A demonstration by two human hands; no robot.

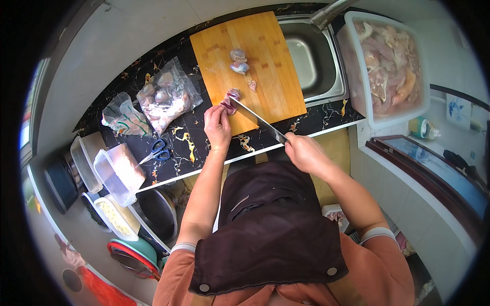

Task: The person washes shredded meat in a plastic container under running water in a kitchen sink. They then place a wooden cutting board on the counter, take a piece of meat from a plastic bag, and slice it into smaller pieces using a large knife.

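Note:
A wooden cutting board lies across the dark counter and part of the sink. At its near left edge, my left hand pinches a piece of dark red meat. My right hand grips the handle of a knife, whose blade reaches diagonally to that meat. Whether the blade has cut in cannot be told. Farther up the board sit two pale, rounded pieces of meat, touching one another, and a small scrap lies below them.
Left of the board are a clear plastic bag of meat pieces, a smaller bag, blue-handled scissors and a plastic container. A steel sink adjoins the board's right side; beyond it stands a large plastic tub of raw meat.

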